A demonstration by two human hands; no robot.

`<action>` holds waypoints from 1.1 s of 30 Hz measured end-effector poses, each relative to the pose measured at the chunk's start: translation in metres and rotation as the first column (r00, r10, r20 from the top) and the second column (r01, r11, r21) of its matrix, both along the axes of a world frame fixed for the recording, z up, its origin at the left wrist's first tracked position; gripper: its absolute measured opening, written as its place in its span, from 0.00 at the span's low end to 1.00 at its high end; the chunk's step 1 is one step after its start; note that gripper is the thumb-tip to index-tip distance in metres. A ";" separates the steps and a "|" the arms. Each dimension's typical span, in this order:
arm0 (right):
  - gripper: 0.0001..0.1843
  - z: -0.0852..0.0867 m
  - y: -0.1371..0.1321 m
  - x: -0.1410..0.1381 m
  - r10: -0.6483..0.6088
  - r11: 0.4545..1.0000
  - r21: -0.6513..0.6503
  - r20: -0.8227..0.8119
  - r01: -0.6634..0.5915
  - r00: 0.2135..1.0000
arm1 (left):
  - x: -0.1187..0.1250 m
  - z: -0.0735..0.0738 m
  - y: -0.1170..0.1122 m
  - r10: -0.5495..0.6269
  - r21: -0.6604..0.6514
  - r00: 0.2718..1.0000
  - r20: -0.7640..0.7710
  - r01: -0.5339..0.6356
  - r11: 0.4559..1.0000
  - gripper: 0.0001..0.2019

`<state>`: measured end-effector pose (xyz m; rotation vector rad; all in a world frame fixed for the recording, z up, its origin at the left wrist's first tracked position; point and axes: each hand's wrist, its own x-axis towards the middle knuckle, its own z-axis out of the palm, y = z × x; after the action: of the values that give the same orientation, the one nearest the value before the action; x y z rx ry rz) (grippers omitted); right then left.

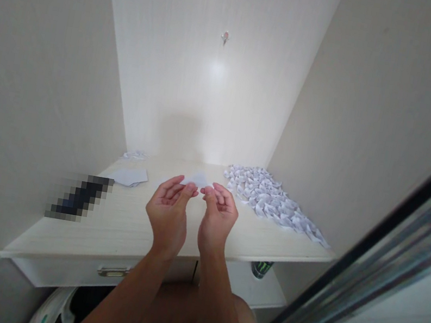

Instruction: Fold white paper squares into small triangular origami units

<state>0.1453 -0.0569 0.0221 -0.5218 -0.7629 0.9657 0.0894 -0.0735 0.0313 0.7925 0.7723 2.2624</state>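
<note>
Pinching a small white paper [198,178] between thumbs and curled fingers, I hold it over the pale surface [104,231], my left hand [169,209] and right hand [218,214] nearly closed on its near edge. It seems to rise to a point, though it's too faint for me to be sure. A heap of folded pieces [271,198] spreads to the right; a flat paper stack [130,176] lies left (just beside a blurred dark thing [83,197]).

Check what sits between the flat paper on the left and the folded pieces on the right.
In the head view, the left hand and right hand show between flat paper and folded pieces, pinching a white piece of paper above the tabletop.
</note>
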 end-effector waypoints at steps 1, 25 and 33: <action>0.15 -0.003 0.000 0.002 0.037 0.999 -0.002 -0.028 -0.037 0.999 | 0.001 -0.002 0.000 -0.001 0.001 1.000 -0.011 0.001 1.000 0.18; 0.14 -0.013 -0.005 0.028 0.172 0.985 -0.005 -0.156 -0.175 0.973 | 0.023 -0.006 -0.006 0.321 0.118 0.876 -0.360 -0.298 0.947 0.09; 0.12 -0.011 -0.008 0.036 0.327 0.945 0.052 -0.159 -0.323 0.931 | 0.013 -0.006 -0.011 0.172 0.033 0.895 -0.412 -0.175 0.984 0.10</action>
<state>0.1810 -0.0648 0.0108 -0.2907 -0.7221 1.2895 0.1019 -0.0841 0.0253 1.2715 1.0783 2.2715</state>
